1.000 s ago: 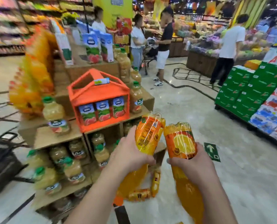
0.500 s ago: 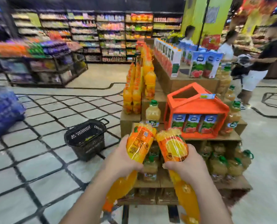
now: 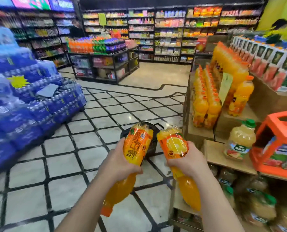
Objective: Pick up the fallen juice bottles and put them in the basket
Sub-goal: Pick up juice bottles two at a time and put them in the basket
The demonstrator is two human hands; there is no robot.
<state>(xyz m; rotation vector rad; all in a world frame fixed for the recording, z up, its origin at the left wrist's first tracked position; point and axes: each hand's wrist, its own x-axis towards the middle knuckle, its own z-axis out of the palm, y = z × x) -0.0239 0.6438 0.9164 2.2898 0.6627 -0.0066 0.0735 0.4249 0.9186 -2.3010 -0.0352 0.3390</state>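
Two orange juice packs were in the person's grip, one in each hand. The left hand point(image 3: 121, 164) was wrapped round the left juice pack point(image 3: 136, 146), and the right hand point(image 3: 188, 162) clasped the right juice pack point(image 3: 173, 146), both carried caps-down with their bases raised. Over the last second the view had swung left, away from the wooden display shelf point(image 3: 223, 158) on the right, and the black basket point(image 3: 153, 144) on the tiled floor point(image 3: 55, 164) now lay just beyond the packs, partly hidden behind them. The drop-off looked close; what probably remained was lowering both packs in.
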